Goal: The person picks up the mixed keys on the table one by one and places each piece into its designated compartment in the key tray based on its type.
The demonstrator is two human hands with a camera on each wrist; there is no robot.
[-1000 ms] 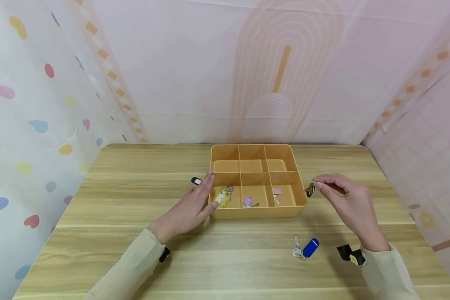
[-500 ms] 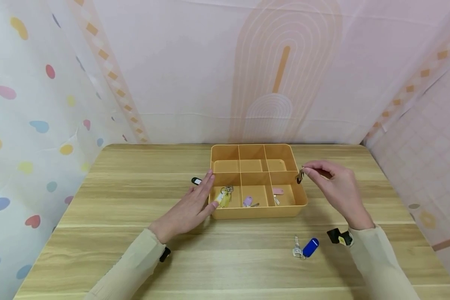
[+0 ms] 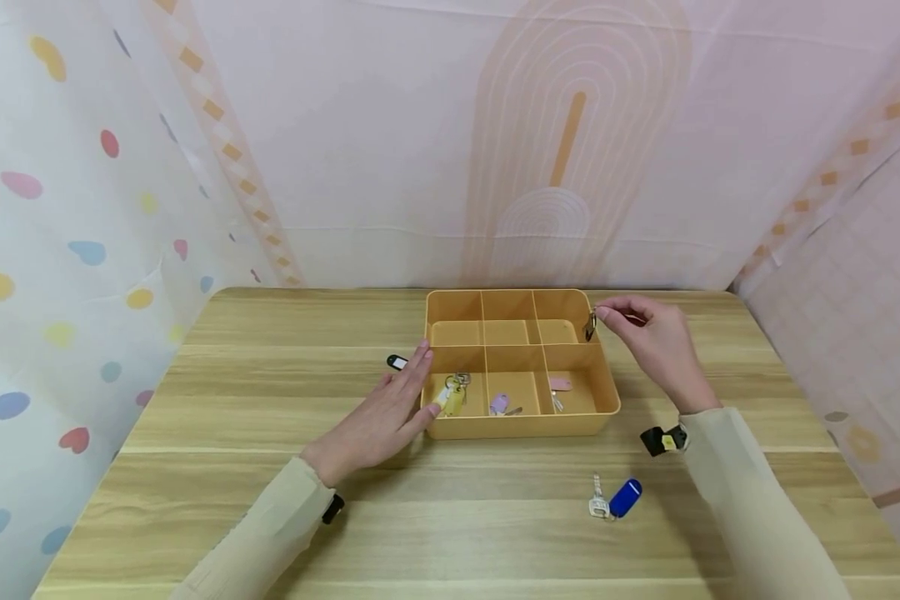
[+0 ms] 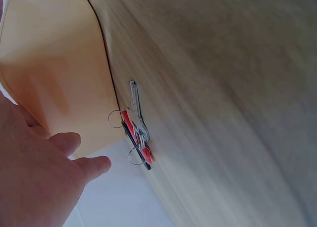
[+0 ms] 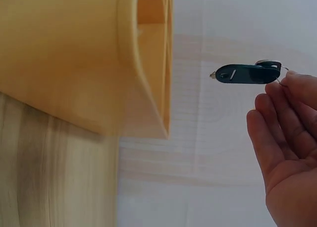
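A yellow-orange box (image 3: 521, 427) with several compartments stands on the table. My left hand (image 3: 375, 425) rests against its left side, fingers fairly straight. My right hand (image 3: 656, 346) is over the box's back right corner, pinching the ring of a key with a dark green tag (image 5: 247, 74). This key hangs at the back right compartment's edge, its brassy tip showing in the right wrist view. Front compartments hold keys with yellow tags (image 3: 454, 403) at left, a purple tag (image 3: 499, 403) in the middle and a pink tag (image 3: 560, 384) at right.
A silver key (image 3: 598, 502) with a blue tag (image 3: 626, 498) lies on the table in front of the box. Left of the box lie a key (image 4: 134, 97), a red tag (image 4: 130, 125) and a black tag (image 4: 146, 164). Patterned cloth (image 3: 390, 150) hangs behind the table.
My right hand has moved back and slightly left with the green-tagged key, from beside the box's right side to its back right corner. My left hand has stayed at the box's left side.
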